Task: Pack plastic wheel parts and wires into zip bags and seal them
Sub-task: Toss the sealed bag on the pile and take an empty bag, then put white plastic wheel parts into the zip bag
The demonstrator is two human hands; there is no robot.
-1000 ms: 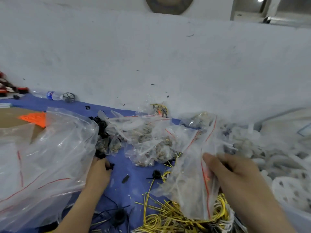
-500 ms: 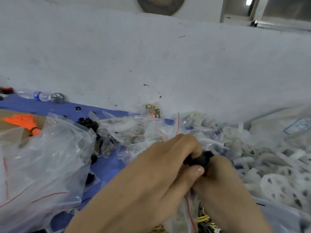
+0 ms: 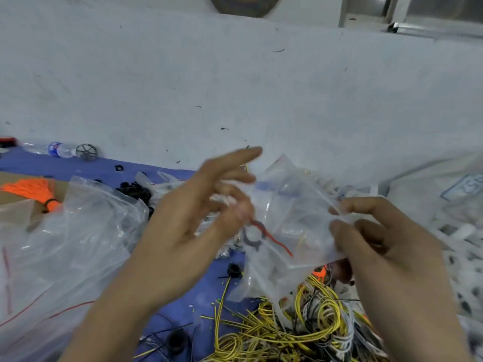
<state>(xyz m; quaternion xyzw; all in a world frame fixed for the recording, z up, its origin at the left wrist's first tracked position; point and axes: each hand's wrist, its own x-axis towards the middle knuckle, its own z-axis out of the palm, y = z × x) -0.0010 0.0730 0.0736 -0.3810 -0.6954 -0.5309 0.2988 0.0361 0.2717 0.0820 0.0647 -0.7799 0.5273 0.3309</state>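
A white wall (image 3: 235, 87) fills the upper half; below it lies a blue table (image 3: 203, 296). At the left a big clear bag (image 3: 65, 257) slumps, thin red lines across its film. At the far right stands a pale sack (image 3: 431, 184) with blue print on it, cut by the frame edge and too blurred to read. A heap of white parts (image 3: 460, 244) lies below the sack.

Yellow wires (image 3: 274, 333), mixed with black and white ones, pile up at the lower middle. Just above them, off the table, the zip bag (image 3: 292, 220) hangs between both hands with its red strip running aslant.

The right hand (image 3: 386, 252) pinches the bag's right edge between thumb and curled fingers (image 3: 352, 205). The left hand (image 3: 188, 231) is at the bag's left edge, index finger straight, the others loosely bent. They are blurred, so whether they pinch the film cannot be told.

Through the film shows a dark ring (image 3: 252, 237), low at the bag's left side.

An orange tassel (image 3: 31, 189) lies on cardboard at the left. Black parts (image 3: 133, 190) cluster behind the big bag. By the wall lies a bottle (image 3: 52, 148) – blue-and-white label, unreadable – with a grey wheel (image 3: 87, 152) just beside its cap.
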